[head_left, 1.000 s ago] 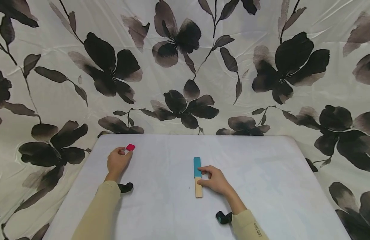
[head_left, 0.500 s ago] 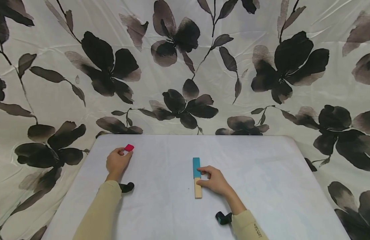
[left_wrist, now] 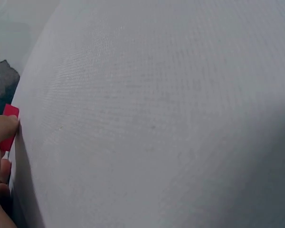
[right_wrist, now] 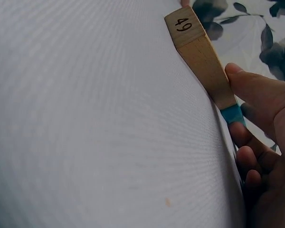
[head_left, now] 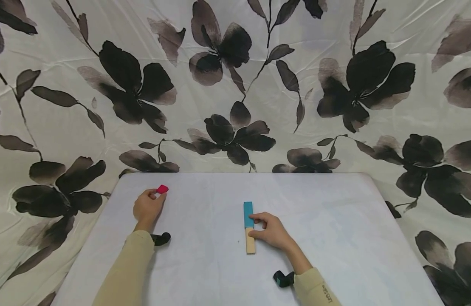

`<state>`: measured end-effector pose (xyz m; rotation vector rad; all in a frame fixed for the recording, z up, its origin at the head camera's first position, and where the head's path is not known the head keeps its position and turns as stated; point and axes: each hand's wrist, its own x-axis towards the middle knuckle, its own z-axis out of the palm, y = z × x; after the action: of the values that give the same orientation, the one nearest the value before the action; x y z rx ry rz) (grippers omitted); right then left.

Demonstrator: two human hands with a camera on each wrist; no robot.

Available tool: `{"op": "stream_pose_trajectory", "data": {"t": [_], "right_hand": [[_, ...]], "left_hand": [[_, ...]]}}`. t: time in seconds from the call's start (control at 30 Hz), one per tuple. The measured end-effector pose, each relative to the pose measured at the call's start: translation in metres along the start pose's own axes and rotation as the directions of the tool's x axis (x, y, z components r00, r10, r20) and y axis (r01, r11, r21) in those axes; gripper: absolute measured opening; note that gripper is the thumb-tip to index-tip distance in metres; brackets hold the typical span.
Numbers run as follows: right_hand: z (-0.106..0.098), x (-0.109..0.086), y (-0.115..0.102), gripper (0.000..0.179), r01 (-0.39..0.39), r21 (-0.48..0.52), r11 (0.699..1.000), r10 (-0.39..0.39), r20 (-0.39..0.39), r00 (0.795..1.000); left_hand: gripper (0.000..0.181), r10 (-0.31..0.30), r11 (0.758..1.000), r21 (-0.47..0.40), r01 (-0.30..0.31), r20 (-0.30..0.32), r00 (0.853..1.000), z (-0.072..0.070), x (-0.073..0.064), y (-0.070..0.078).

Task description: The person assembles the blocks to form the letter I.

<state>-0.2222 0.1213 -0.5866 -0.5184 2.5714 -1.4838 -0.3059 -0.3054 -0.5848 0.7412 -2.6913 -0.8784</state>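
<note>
At the far left of the table, my left hand [head_left: 146, 208] pinches a small red block [head_left: 162, 189] between thumb and fingers. In the left wrist view the same red block [left_wrist: 10, 111] shows beside the thumb, partly covered by it. Near the middle, a blue block [head_left: 248, 211] and a plain wooden block [head_left: 250, 246] lie end to end in one line. My right hand [head_left: 272, 229] is at their right side, the index fingertip on the blue block and the thumb on the wooden one. In the right wrist view the wooden block [right_wrist: 199, 61] has "49" on its end.
A white cloth covers the table [head_left: 327, 229], whose far edge meets a backdrop [head_left: 296, 97] printed with dark flowers. A black wrist camera [head_left: 162, 239] sits by the left sleeve, and another black wrist camera [head_left: 283, 279] by the right sleeve.
The head view has drifted slightly, so the scene sits a little further left. Both hands and the blocks keep their places on the table.
</note>
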Motion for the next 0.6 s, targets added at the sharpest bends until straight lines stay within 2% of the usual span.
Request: {"op": "stream_pose_trajectory", "data": {"t": [0.47,0.6], "right_hand": [[0.0003,-0.0001,-0.0019,0.049,0.002,-0.005,1.0,-0.002,0.005,1.0],[-0.0003,0.0003,-0.0022,0.049,0.006,-0.007,1.0,-0.006,0.005,1.0]], "left_hand": [[0.048,0.082,0.994,-0.079,-0.08,0.021,0.996,0.0009,-0.0008,-0.0001],[0.047,0.103,0.989,-0.11,-0.099,0.03,0.994,-0.0011,-0.0055,0.0065]]}}
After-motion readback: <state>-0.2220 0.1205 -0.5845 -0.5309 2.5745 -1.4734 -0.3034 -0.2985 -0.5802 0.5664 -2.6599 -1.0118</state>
